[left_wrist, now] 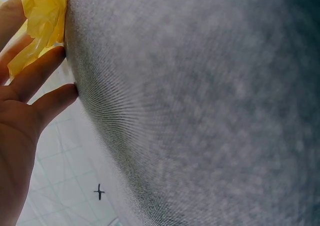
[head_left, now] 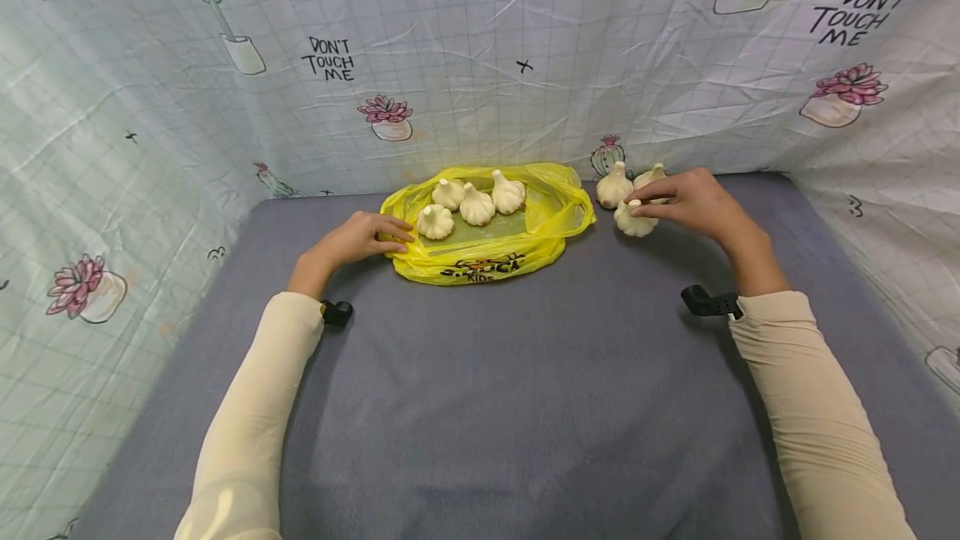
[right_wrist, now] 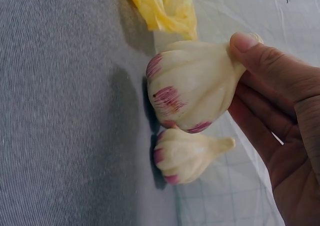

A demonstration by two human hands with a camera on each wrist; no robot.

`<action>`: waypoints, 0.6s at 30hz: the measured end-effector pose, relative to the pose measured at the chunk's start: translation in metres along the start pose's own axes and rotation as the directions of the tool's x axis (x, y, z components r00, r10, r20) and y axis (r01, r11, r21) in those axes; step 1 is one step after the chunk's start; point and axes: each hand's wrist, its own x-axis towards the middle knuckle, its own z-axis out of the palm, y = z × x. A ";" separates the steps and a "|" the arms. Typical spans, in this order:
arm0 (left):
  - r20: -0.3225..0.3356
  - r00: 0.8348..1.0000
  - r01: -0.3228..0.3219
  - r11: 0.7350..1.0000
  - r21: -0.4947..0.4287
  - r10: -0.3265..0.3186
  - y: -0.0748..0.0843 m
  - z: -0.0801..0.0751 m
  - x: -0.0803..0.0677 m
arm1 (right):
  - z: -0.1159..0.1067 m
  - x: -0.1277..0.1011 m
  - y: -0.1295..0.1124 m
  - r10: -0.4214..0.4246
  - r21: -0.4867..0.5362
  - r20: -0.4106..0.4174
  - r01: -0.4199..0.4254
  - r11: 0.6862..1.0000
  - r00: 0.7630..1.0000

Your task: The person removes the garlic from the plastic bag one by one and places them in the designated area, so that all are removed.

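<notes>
A yellow plastic bag [head_left: 487, 252] lies open at the back of the grey mat, with several white garlic bulbs [head_left: 477, 205] lying in it. My left hand [head_left: 393, 238] rests with straight fingers against the bag's left edge [left_wrist: 45, 16]; in the left wrist view the fingertips [left_wrist: 55, 61] touch the yellow film. My right hand [head_left: 648, 197] is to the right of the bag and pinches a garlic bulb [head_left: 636, 222] by its stem end. In the right wrist view this bulb [right_wrist: 192, 91] shows purple streaks, with the thumb [right_wrist: 250, 43] on its top. A second bulb [right_wrist: 185, 156] lies right behind it.
Two more loose bulbs [head_left: 613, 186] [head_left: 654, 175] sit by the back wall beside my right hand. The grey mat [head_left: 510, 390] is walled on three sides by a printed cloth [head_left: 525, 65]. Black wrist mounts [head_left: 708, 302] [head_left: 337, 312] sit at both cuffs.
</notes>
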 end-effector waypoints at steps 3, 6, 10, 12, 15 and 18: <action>0.000 1.000 -0.002 1.000 0.006 0.002 0.000 0.000 0.000 | -0.002 -0.003 0.004 0.044 0.009 -0.006 -0.044 0.999 0.999; -0.001 1.000 -0.003 1.000 0.004 0.003 0.000 0.000 0.000 | -0.005 -0.006 0.007 0.088 0.008 -0.012 -0.087 0.996 0.996; -0.002 1.000 -0.005 1.000 0.003 0.005 -0.001 0.001 0.000 | -0.010 -0.011 0.011 0.130 -0.006 -0.033 -0.130 0.992 0.991; -0.003 1.000 -0.008 1.000 0.006 0.008 -0.001 0.001 0.000 | -0.013 -0.014 0.013 0.143 -0.011 -0.046 -0.143 0.990 0.989; -0.005 1.000 -0.008 1.000 0.007 0.008 0.000 0.001 0.000 | -0.016 -0.017 0.016 0.149 -0.020 -0.069 -0.151 0.988 0.986; -0.004 1.000 -0.010 1.000 0.004 0.010 0.001 0.001 -0.001 | -0.019 -0.020 0.020 0.141 -0.025 -0.091 -0.144 0.989 0.986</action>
